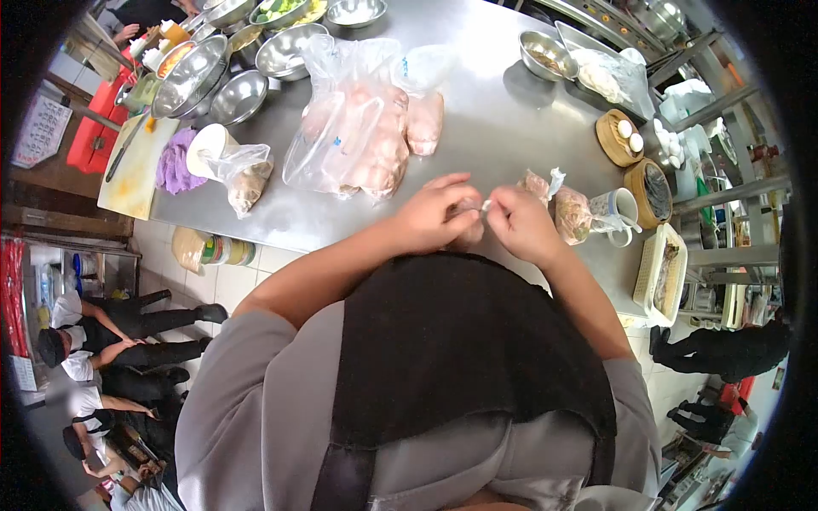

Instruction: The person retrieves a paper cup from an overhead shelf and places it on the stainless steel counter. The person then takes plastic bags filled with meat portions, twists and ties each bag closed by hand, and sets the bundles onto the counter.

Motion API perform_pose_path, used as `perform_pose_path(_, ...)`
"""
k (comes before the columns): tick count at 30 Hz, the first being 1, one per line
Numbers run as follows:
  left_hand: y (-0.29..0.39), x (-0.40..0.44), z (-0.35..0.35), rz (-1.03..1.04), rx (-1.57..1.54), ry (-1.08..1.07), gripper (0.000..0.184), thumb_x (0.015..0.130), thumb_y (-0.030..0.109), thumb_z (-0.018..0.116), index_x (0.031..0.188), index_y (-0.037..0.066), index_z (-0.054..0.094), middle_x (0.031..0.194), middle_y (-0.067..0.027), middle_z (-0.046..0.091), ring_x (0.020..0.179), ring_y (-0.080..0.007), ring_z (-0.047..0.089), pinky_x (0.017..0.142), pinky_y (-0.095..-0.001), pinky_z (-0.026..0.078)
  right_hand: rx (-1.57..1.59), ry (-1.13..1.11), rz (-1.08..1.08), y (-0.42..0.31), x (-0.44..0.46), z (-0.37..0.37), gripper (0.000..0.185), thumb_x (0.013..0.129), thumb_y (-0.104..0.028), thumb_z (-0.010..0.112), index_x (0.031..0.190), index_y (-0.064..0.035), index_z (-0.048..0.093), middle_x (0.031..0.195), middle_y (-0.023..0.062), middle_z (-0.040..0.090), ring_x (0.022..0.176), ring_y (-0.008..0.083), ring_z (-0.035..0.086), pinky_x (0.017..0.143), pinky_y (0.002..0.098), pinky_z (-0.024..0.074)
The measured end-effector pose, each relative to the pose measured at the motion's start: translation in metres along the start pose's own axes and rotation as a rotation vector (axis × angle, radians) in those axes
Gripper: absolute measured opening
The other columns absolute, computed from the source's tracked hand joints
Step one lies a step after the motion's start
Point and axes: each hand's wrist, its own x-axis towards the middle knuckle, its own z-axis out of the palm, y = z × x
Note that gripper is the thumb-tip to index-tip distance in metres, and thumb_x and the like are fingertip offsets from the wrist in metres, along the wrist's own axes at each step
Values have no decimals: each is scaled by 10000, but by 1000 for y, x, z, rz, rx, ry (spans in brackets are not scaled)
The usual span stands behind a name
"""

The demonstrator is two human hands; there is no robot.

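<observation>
Close to my apron, over the near edge of the steel table [477, 136], my two hands meet. My left hand [436, 215] is closed around what looks like a small clear plastic bag [465, 237], mostly hidden by the fingers. Pinched in my right hand [521, 223] is a whitish twisted end that seems to belong to this bag. Just beyond the right hand lie tied plastic bags of chopped food [573, 213]. Large clear bags of pale raw meat [375, 140] rest ahead of my left hand.
At left are a cutting board [128, 179] with a knife, a purple cloth [177, 160] and steel bowls [239, 98]. A mug [615, 204], bamboo steamers [649, 192] and a white basket [660, 277] stand at right. Several people [128, 341] are on both sides.
</observation>
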Motion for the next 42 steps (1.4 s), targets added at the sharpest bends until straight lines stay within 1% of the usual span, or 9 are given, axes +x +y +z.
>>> perform_pose_path(8, 10, -85, -67, -701, -32, 308, 261, 1021, 192, 589, 906, -14, 703, 856, -37, 677, 807, -107, 635, 770, -272, 511, -140, 157, 286, 42, -7, -53, 245, 897, -243, 581, 980, -26, 659, 858, 231, 658, 798, 417, 637, 722, 464, 510)
perform_pose_path(12, -3, -93, -77, -500, -93, 605, 206, 1010, 185, 620, 1111, 7, 605, 809, 7, 605, 677, -48, 498, 599, -225, 400, -287, 131, 229, 49, -8, -62, 282, 879, -287, 637, 1062, -77, 686, 991, 209, 677, 923, 390, 649, 811, 446, 525)
perform_pose_path(14, -3, -90, -83, -508, -60, 586, 265, 1008, 181, 620, 1190, -9, 591, 912, -44, 656, 748, -76, 567, 668, -239, 451, -430, 381, 14, 29, -2, -52, 309, 875, -283, 666, 1117, -94, 699, 1085, 177, 689, 1006, 365, 650, 865, 424, 529)
perform_pose_path(21, -21, -67, -87, -533, -111, 484, 422, 999, 143, 603, 1354, -58, 492, 1160, -134, 669, 1020, -183, 641, 892, -304, 498, -774, -112, -142, 16, 5, 17, 483, 787, -313, 743, 1235, -158, 650, 1435, 137, 506, 1416, 369, 364, 1113, 609, 331)
perform_pose_path(29, -17, -55, -96, -389, 300, 451, 283, 1000, 81, 532, 1231, -33, 648, 1168, -146, 718, 1077, -194, 656, 952, -348, 489, -593, -196, -29, 11, 4, -18, 648, 722, -305, 798, 1314, -129, 602, 1441, 180, 492, 1381, 358, 415, 1135, 524, 345)
perform_pose_path(31, -17, -52, -84, -77, 304, 440, 298, 993, 172, 539, 1224, 32, 666, 1198, -216, 674, 1099, -390, 653, 947, -419, 508, -292, -112, -51, -22, 14, -24, 804, 704, -326, 832, 1412, -123, 509, 1446, 205, 484, 1360, 383, 432, 1126, 497, 363)
perform_pose_path(33, 24, -38, -73, -72, 185, 301, 281, 989, 183, 565, 1209, 46, 674, 1189, -199, 679, 1069, -379, 663, 911, -418, 516, -24, -74, -69, -36, 20, -16, 1051, 684, -335, 887, 1540, -96, 326, 1456, 238, 467, 1344, 386, 457, 1103, 473, 389)
perform_pose_path(36, 27, -29, -48, -82, 89, 129, 241, 976, 183, 607, 1168, 54, 673, 1113, -181, 689, 1006, -368, 665, 886, -417, 519, 257, -52, -42, -23, 29, 32, 1011, 676, -381, 883, 1494, -61, 383, 1401, 245, 510, 1286, 388, 521, 1075, 458, 433)
perform_pose_path(42, 35, -31, -51, -40, 54, 116, 540, 804, 247, 837, 1240, 30, 603, 1093, -155, 647, 1016, -302, 642, 883, -398, 514, 523, -65, 151, -11, 27, 30, 190, 866, -127, 745, 994, -40, 636, 885, 4, 645, 842, 90, 584, 785, 278, 498)
